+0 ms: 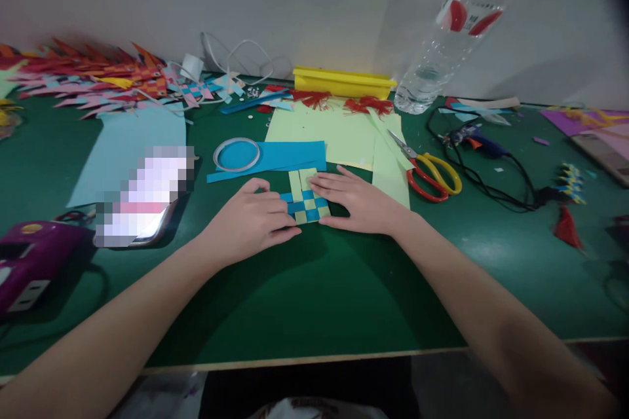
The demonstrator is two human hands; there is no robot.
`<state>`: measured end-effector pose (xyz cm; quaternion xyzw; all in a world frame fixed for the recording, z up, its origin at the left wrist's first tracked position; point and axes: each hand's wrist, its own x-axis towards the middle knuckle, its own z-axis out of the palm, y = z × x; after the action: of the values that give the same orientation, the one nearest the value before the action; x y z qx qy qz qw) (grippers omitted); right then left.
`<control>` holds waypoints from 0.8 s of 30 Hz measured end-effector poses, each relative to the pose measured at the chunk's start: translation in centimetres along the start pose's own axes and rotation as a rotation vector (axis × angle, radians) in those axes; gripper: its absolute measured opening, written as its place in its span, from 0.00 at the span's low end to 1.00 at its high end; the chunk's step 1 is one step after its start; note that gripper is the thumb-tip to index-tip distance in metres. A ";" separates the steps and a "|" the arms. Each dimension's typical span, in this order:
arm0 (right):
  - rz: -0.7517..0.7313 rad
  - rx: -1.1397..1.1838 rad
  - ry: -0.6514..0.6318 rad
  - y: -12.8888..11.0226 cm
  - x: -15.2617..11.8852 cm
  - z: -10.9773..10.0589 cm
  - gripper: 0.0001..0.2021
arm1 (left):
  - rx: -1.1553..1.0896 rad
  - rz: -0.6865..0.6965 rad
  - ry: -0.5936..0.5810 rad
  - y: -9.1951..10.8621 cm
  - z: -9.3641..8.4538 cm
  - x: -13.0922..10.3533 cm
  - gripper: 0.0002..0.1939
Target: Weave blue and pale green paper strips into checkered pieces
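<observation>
A small woven piece of blue and pale green paper strips [312,205] lies flat on the green table, checkered in its lower right part. My left hand [253,217] is at its left edge, fingers curled and pressed together on the blue strip ends. From the right, my right hand [356,200] rests flat with its fingers spread over the weave's right side. Just behind are a roll of tape [236,171] and blue paper [295,155]. Pale green sheets [339,131] lie beyond them.
Scissors [435,177] and a glue gun [479,141] with its black cord lie to the right. A phone [147,200] and a purple power strip [42,262] are at left. A plastic bottle [442,52] leans at the back wall, near a yellow holder [341,83].
</observation>
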<state>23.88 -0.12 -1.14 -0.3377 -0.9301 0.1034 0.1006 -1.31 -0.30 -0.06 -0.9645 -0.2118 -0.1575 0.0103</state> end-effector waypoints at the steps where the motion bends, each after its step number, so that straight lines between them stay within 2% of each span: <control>1: 0.002 0.001 0.001 0.0 0.0 0.0 0.30 | 0.002 -0.020 0.015 0.0 0.1 0.0 0.12; 5: 0.010 0.005 -0.001 -0.1 0.0 -0.1 0.30 | 0.036 -0.161 0.058 0.0 0.4 0.0 0.09; 10: 0.011 0.020 -0.002 0.0 0.0 0.0 0.31 | 0.010 -0.339 0.014 -0.2 0.8 -0.1 0.18; 16: 0.002 0.014 0.012 -0.1 0.0 0.0 0.31 | -0.082 -0.367 -0.032 -0.7 1.0 -0.4 0.25; 20: -0.003 0.007 0.076 -0.9 0.3 0.0 0.28 | -0.098 -0.363 -0.032 -0.8 1.0 -0.4 0.25; 24: 0.102 -0.005 0.114 -2.0 0.9 0.5 0.25 | -0.107 -0.350 -0.018 -0.8 0.9 -0.3 0.24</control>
<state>21.89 -1.13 -0.97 -0.3904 -0.9046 0.0868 0.1473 -1.64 0.34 -1.07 -0.9134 -0.3679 -0.1593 -0.0703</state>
